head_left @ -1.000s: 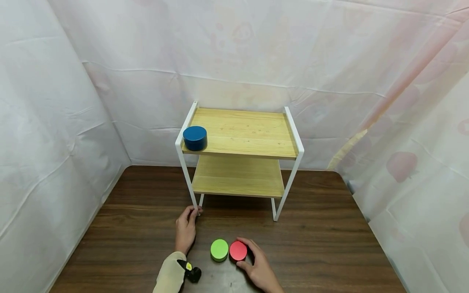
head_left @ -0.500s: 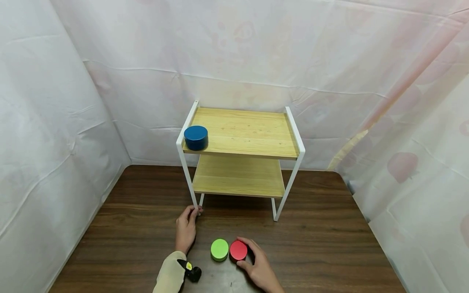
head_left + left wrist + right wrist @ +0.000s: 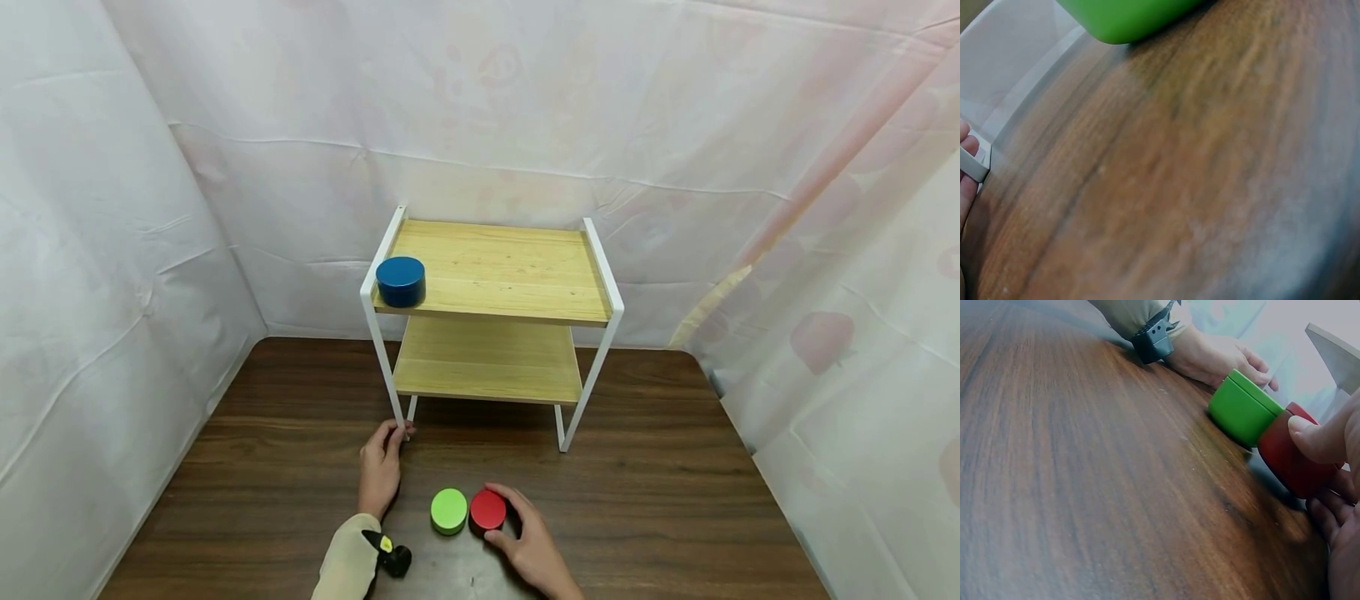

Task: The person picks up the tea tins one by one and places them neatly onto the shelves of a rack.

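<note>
My left hand (image 3: 382,467) pinches the foot of the front left leg of a small two-tier shelf (image 3: 495,283) with a white frame. My right hand (image 3: 530,546) grips a round red tin (image 3: 488,510) from its right side, thumb in front and fingers behind. The red tin stands on the table. Just left of it is a round green tin (image 3: 448,511), which no hand touches. In the right wrist view the thumb presses the side of the red tin (image 3: 1297,459), close beside the green tin (image 3: 1241,412). A round blue tin (image 3: 401,282) sits on the top board, front left corner.
The shelf stands on a dark wooden table (image 3: 675,483). Its lower board (image 3: 487,358) lies under the top one. Pale printed cloth (image 3: 480,100) hangs behind and at both sides. A black wrist camera (image 3: 396,561) is strapped on the left wrist.
</note>
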### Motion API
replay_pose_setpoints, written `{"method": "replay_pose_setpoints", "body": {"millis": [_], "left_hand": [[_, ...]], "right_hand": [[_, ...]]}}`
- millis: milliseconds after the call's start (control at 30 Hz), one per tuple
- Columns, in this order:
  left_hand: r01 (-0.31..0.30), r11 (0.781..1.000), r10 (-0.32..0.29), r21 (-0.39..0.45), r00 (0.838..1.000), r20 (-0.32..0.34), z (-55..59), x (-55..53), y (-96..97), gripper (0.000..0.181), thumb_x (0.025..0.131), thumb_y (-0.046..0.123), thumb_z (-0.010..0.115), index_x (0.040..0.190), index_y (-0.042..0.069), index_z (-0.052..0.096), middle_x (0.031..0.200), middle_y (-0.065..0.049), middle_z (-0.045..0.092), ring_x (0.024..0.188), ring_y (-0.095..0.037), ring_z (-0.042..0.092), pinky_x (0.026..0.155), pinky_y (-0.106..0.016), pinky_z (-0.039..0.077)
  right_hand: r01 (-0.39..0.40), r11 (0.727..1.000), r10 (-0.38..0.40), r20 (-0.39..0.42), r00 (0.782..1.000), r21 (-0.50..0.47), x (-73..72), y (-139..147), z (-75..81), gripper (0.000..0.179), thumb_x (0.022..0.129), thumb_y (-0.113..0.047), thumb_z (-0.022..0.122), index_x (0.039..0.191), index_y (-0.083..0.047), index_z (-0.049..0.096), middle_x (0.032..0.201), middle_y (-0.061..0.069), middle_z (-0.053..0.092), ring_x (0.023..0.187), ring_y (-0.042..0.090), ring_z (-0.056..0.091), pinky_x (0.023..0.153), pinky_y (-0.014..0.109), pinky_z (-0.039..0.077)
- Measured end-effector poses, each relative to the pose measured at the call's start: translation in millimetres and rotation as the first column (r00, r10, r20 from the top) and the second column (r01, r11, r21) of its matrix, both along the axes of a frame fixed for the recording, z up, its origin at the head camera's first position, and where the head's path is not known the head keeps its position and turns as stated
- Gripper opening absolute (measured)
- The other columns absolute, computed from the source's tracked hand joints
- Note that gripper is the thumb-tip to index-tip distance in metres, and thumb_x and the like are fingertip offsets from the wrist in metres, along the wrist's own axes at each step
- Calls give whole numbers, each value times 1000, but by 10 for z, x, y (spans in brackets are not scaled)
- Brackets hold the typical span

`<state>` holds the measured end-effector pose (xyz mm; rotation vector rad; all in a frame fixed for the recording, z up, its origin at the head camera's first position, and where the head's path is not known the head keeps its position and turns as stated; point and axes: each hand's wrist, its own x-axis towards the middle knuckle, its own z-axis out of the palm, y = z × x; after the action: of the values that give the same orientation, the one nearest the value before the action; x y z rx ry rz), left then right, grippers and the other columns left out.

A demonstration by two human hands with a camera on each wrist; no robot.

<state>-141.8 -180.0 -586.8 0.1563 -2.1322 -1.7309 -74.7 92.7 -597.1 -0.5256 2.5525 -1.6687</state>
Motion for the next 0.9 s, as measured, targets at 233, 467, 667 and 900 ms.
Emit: {"method": "replay_pose_setpoints", "body": {"millis": [233,467,667,900], "left_hand": [[3,1000,-3,-12,1000,27,55,17,-5,26,111,12,54,116,-6,72,108,-23,77,111,-37,72,93,-27,56],[-16,999,17,-32,1000,18,-288,-130,-77,24,111,15,54,115,2,74,107,-17,79,108,-33,73,90,-19,54],[0,999,-1,-37,1000,-12,-329,-136,-99,25,111,23,55,113,7,75,106,-9,80,106,-28,74,89,-12,50],[2,999,-2,-44,1000,-11,-299,-117,-103,24,111,23,55,112,8,74,104,-8,80,105,-24,74,88,-12,51]], "right_hand": [[23,1000,-23,42,999,1,-26,-5,56,64,84,-9,87,141,-26,64,142,-4,67,136,19,60,117,23,41],[5,1000,-5,43,999,-4,-75,-13,131,64,84,-10,87,144,-16,64,143,-3,66,136,19,60,116,24,42],[-12,999,13,44,999,-33,-96,-22,188,63,85,-10,87,143,-16,64,143,-4,66,136,21,60,116,24,42],[-26,999,27,25,999,-23,-105,-47,232,64,85,-12,87,144,-15,63,143,-3,66,135,20,61,115,24,44]]}}
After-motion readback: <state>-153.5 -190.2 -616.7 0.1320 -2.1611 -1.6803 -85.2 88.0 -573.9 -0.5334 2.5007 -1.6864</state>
